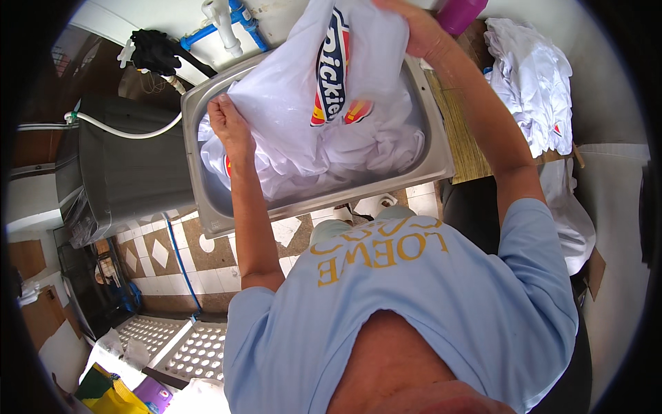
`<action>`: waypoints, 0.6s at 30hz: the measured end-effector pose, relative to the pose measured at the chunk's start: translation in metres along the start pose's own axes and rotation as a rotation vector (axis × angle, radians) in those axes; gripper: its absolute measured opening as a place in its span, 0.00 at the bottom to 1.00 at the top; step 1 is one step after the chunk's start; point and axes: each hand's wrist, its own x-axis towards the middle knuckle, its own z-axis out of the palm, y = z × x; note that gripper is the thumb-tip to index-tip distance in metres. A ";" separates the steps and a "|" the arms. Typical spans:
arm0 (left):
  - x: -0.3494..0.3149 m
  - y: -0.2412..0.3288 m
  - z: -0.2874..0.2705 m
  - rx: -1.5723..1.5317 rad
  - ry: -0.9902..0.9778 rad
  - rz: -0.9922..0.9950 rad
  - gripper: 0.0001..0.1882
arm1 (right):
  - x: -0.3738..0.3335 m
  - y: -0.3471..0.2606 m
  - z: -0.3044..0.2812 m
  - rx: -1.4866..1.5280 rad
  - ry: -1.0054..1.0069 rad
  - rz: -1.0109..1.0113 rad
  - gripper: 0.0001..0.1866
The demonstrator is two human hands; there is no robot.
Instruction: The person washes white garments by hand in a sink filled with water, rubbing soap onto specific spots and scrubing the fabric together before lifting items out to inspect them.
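A wet white shirt [283, 90] with a dark blue, red and yellow print is stretched up between my hands over a steel sink basin [212, 222]. My left hand [232, 130] grips the cloth near the basin's left side. Raised higher at the far right, my right hand [418, 33] is closed on the shirt's upper part, its fingertips partly cut off by the picture's edge. Below the raised cloth, more wet white garments [386, 148] lie bunched in the basin; how many, I cannot tell.
Right of the basin, a pile of white garments [531, 76] rests on a wooden surface [458, 131], near a purple container [460, 14]. Blue and white pipes [224, 27] run behind the basin. On the left stand a grey bin-like unit [134, 159] and a white hose [131, 132].
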 end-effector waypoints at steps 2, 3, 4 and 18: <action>0.009 -0.007 -0.018 0.256 0.060 0.136 0.09 | -0.002 0.045 0.011 0.024 0.127 0.178 0.19; 0.000 -0.007 -0.015 0.442 0.050 0.226 0.09 | -0.005 0.064 0.001 0.090 0.098 0.173 0.20; -0.012 -0.006 -0.010 0.630 0.037 0.310 0.11 | -0.007 0.074 -0.005 0.158 0.071 0.171 0.21; -0.019 0.046 0.044 -0.127 -0.304 -0.106 0.08 | -0.011 -0.030 0.013 0.292 -0.113 0.017 0.38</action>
